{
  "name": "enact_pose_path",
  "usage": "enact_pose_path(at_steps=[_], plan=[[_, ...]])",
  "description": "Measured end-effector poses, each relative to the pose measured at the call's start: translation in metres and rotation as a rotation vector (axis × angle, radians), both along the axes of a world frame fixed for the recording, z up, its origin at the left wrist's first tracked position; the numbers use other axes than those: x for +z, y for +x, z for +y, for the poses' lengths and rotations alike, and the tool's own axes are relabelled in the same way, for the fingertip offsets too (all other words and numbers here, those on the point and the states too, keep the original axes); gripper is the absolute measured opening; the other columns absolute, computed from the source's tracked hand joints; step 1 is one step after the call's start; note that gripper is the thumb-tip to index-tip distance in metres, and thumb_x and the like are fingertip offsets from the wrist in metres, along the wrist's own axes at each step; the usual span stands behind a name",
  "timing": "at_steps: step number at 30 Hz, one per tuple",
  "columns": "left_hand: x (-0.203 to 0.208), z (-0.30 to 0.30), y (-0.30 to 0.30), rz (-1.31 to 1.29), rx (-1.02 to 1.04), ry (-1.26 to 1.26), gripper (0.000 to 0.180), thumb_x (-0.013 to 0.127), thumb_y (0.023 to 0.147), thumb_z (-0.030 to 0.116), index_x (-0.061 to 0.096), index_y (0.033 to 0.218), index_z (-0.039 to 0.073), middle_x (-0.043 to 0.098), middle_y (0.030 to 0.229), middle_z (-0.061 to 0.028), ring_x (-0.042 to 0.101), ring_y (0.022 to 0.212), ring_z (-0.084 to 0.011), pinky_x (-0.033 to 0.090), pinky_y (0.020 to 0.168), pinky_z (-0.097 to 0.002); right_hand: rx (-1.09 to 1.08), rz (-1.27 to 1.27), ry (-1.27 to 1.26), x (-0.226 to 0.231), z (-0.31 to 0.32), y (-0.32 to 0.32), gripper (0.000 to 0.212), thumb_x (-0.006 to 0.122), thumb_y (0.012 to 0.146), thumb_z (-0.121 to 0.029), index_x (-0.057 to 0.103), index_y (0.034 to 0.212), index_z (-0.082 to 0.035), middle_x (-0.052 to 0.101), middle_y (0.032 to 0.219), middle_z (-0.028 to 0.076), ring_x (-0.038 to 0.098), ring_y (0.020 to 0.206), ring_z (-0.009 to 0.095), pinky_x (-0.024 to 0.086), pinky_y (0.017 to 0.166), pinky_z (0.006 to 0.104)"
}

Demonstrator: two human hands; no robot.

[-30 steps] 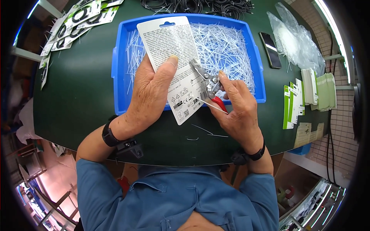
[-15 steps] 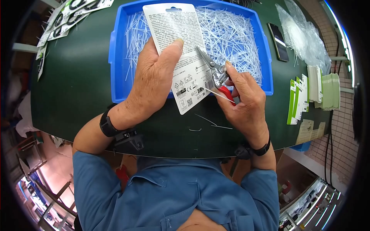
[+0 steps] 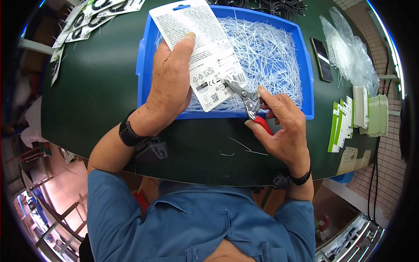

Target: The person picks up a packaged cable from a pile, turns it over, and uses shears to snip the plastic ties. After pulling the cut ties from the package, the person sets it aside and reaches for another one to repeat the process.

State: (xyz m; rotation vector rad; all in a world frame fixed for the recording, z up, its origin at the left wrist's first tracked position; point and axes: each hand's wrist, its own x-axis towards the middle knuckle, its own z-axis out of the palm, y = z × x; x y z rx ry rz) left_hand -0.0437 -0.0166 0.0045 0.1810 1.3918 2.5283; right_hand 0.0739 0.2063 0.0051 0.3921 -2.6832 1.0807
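Observation:
A white printed packaging card (image 3: 207,56) hangs over the near left part of a blue tray (image 3: 308,83), with its hang hole at the far end. My left hand (image 3: 168,83) grips it by the left edge, thumb on the printed face. In my right hand (image 3: 283,122) is a pair of spring-loaded snips (image 3: 252,103) with a red handle. Their blade tips lie at the card's lower part, by its printed symbols; whether they touch it I cannot tell. Many thin white plastic strips (image 3: 273,59) fill the tray.
Loose strip pieces (image 3: 238,142) lie on the green table (image 3: 96,83) before me. Carded black cables (image 3: 83,19) are at the far left, loose black cables (image 3: 279,6) behind the tray. To the right are a phone (image 3: 321,59), clear plastic bags (image 3: 349,48) and stacked cards (image 3: 376,114).
The card has shifted leftward relative to the tray, and the snips have moved from its middle to its lower part. A white strip that stuck out beside the snips no longer shows there.

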Motion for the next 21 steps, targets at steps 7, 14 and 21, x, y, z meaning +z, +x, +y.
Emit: enact_pose_path(at_steps=[7, 14, 21], plan=[[-0.004, 0.003, 0.003, -0.026, -0.003, 0.027, 0.039, 0.048, 0.108, 0.02, 0.046, 0.135, -0.008, 0.064, 0.126, -0.0202, 0.072, 0.109, -0.0249, 0.062, 0.09, -0.0354, 0.007, -0.013, 0.011, 0.003, -0.004, 0.001, 0.074, 0.088, 0.071, -0.003, 0.064, 0.14, -0.005, 0.067, 0.093, 0.011, 0.062, 0.078, 0.019, 0.053, 0.067, 0.0309], [0.002, 0.006, 0.012, -0.072, 0.028, 0.071, 0.039, 0.047, 0.109, 0.021, 0.044, 0.138, -0.006, 0.064, 0.126, -0.0186, 0.071, 0.109, -0.0241, 0.061, 0.091, -0.0354, 0.007, -0.008, 0.045, 0.006, -0.008, 0.002, 0.073, 0.089, 0.07, -0.004, 0.065, 0.139, -0.006, 0.066, 0.09, 0.009, 0.061, 0.072, 0.017, 0.052, 0.064, 0.0305], [-0.012, 0.006, 0.007, 0.027, -0.022, -0.048, 0.047, 0.048, 0.11, 0.032, 0.044, 0.142, -0.003, 0.065, 0.129, -0.0193, 0.072, 0.111, -0.0258, 0.062, 0.092, -0.0388, -0.03, -0.055, -0.034, -0.003, -0.009, 0.009, 0.073, 0.089, 0.07, -0.004, 0.065, 0.139, -0.007, 0.066, 0.088, 0.007, 0.057, 0.066, 0.015, 0.05, 0.06, 0.029]])
